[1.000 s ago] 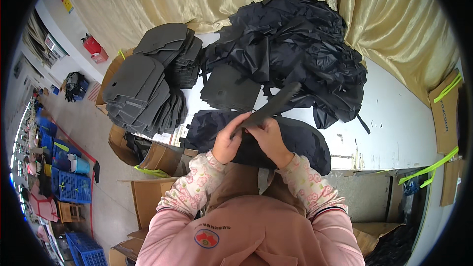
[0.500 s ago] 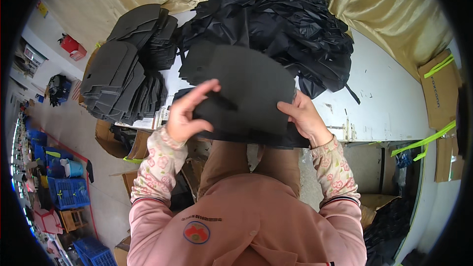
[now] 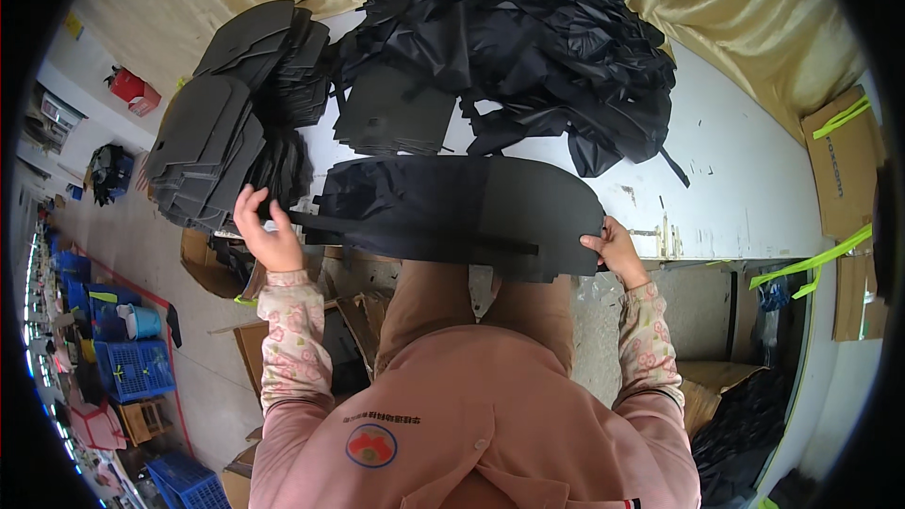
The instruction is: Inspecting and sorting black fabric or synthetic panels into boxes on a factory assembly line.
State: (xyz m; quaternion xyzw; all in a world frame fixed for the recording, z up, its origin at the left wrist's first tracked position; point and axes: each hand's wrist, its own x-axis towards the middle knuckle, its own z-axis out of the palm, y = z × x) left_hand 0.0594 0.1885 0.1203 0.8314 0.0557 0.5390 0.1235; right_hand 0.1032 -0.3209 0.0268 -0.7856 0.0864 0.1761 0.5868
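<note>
Carton (image 3: 200, 262) holding dark pieces (image 3: 232, 262), hands (image 3: 617, 253) flanking dark-grey panel (image 3: 537, 203)

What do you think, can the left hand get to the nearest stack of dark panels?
Probably yes: the left hand is close beside the nearest stack of dark panels, and nothing seems to block the way. I can't tell whether it's holding the black strip.

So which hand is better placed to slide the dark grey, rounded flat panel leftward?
Probably your right hand: it touches the right end of the dark grey, rounded flat panel. Your left hand is farther off, near the left end of the creased black fabric.
</note>
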